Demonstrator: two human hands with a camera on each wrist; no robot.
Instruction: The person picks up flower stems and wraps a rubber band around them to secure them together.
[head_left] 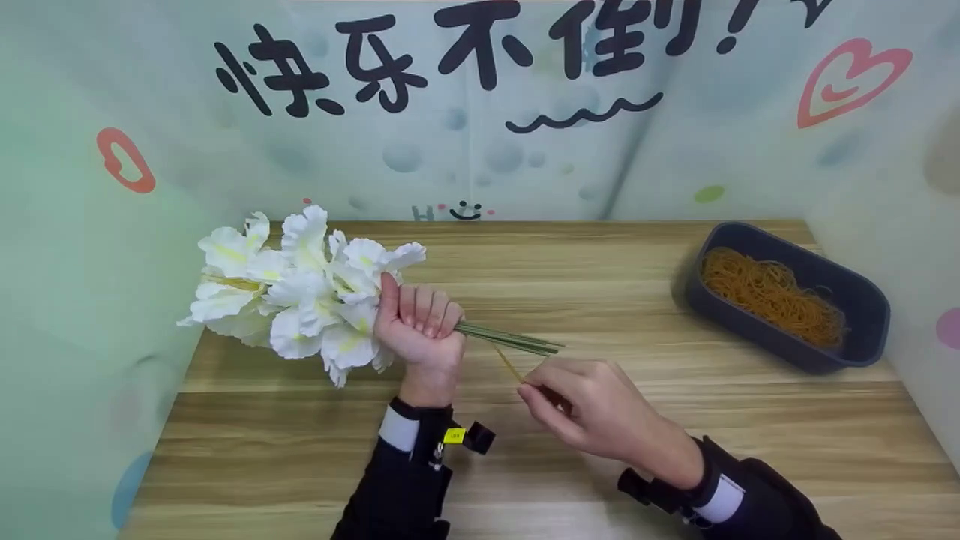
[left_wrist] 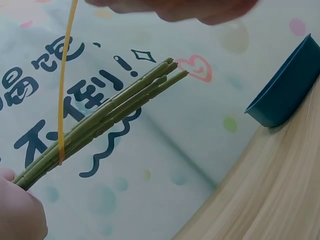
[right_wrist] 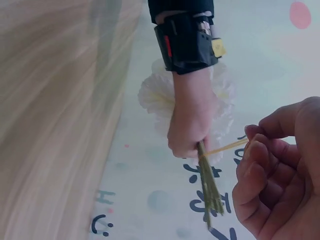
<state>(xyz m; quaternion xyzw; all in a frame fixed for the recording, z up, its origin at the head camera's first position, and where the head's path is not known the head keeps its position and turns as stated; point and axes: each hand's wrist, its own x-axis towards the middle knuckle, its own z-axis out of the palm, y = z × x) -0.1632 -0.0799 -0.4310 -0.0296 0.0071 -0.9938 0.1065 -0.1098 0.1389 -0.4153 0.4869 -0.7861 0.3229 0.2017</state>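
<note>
My left hand grips a bunch of white artificial flowers by its green stems. The blooms spread to the left of the fist, and the bare stem ends stick out to the right. A yellow rubber band loops round the stems just beyond the fist and is stretched taut. My right hand pinches the far end of that band between thumb and forefinger. In the right wrist view the other fingers of that hand are curled loosely. Where the blooms meet the stems is hidden by the left fist.
A dark blue tub holding a heap of rubber bands stands at the right of the wooden table. Printed cloth walls close off the back and both sides.
</note>
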